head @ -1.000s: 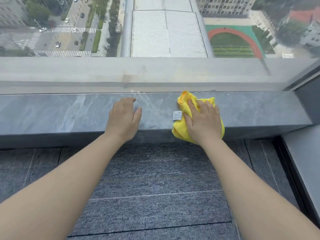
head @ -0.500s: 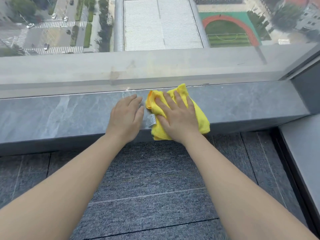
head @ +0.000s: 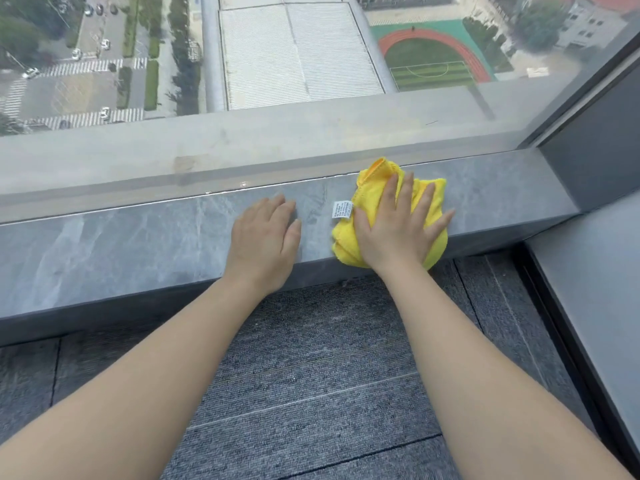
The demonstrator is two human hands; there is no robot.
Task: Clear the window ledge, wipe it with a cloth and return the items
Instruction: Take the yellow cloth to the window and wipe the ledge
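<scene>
A grey marble window ledge (head: 131, 244) runs across the view below the glass. A crumpled yellow cloth (head: 372, 190) with a white label lies on the ledge right of centre. My right hand (head: 398, 226) presses flat on the cloth, fingers spread, covering most of it. My left hand (head: 265, 237) rests palm down on the bare ledge just left of the cloth, holding nothing, a small gap between them. No other items are on the visible ledge.
The window pane (head: 298, 57) rises straight behind the ledge. A dark frame post (head: 595, 140) closes the ledge's right end. Grey carpet tiles (head: 311, 375) cover the floor below, and a grey panel (head: 595, 306) stands at the right.
My right hand has slid the cloth to the right along the ledge, away from my left hand, after sliding it left before. My left hand has stayed in place.
</scene>
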